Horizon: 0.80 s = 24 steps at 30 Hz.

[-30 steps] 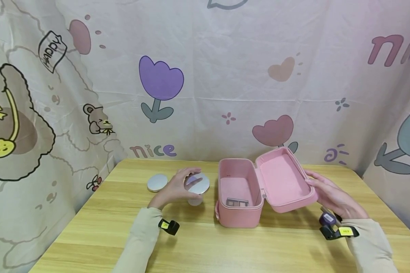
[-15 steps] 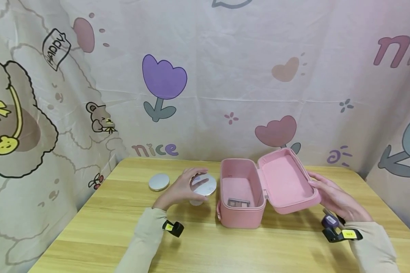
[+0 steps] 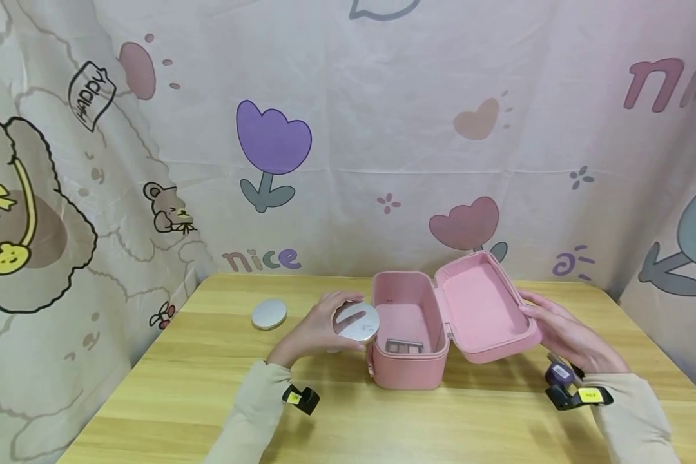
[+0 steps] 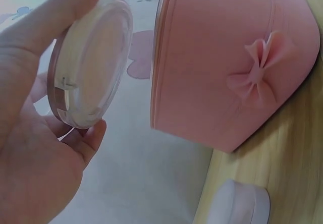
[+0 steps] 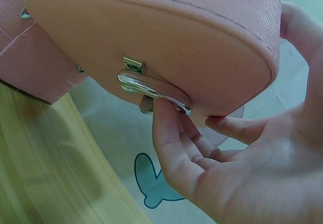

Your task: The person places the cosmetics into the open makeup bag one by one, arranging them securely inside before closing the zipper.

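Observation:
My left hand [image 3: 327, 327] holds a round powder compact [image 3: 359, 322] with a shiny silvery top, thumb and fingers around its edge. It is raised at the left rim of the pink vanity case [image 3: 408, 375]. In the left wrist view the compact's [image 4: 96, 67] underside looks clear and pale, and a pink bow [image 4: 260, 72] decorates the case wall. A small makeup palette [image 3: 404, 347] lies inside the case. On the right, my right hand [image 3: 568, 335] holds the case's opened lid [image 3: 487, 306] tilted back, thumb at its edge, fingertips at the silvery handle [image 5: 151, 89].
Another round silvery compact [image 3: 269, 314] lies on the wooden table [image 3: 209, 386] at the left. A small white round container [image 4: 241, 204] stands near the case, mostly hidden behind my left hand in the head view. A printed curtain [image 3: 348, 129] hangs behind the table.
My left hand has carried the compact to the right, from over the small white container to the case's left rim. My right hand keeps the lid in the same position.

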Tool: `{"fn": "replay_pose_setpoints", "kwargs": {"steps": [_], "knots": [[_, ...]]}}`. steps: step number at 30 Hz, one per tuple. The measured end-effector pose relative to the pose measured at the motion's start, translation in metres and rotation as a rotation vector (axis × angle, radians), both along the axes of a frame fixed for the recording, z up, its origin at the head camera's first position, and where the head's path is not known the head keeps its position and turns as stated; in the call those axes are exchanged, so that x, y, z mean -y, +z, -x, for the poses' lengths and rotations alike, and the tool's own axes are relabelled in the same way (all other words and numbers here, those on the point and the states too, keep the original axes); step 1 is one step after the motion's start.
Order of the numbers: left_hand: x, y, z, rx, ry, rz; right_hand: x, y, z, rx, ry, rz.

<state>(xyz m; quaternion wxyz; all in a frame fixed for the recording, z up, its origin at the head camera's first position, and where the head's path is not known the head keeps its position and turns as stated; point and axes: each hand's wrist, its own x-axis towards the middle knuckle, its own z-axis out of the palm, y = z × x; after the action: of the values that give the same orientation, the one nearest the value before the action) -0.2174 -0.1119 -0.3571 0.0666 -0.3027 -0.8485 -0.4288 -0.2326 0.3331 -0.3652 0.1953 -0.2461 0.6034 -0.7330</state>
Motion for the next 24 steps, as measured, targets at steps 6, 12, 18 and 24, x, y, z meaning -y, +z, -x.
{"fn": "replay_pose_setpoints", "kwargs": {"steps": [6, 12, 18, 24], "knots": [[-0.007, 0.001, -0.004, 0.005, -0.004, -0.005, -0.001, 0.002, -0.001, -0.002, -0.022, -0.054], [-0.013, 0.001, -0.005, -0.017, -0.025, -0.009, -0.002, 0.001, -0.002, -0.010, -0.004, -0.030], [-0.017, 0.001, -0.006, -0.027, -0.047, -0.005, -0.002, 0.000, -0.001, -0.014, 0.020, 0.007], [-0.022, 0.001, -0.006, -0.017, -0.059, -0.005, -0.002, 0.000, 0.002, -0.001, 0.071, 0.080]]}}
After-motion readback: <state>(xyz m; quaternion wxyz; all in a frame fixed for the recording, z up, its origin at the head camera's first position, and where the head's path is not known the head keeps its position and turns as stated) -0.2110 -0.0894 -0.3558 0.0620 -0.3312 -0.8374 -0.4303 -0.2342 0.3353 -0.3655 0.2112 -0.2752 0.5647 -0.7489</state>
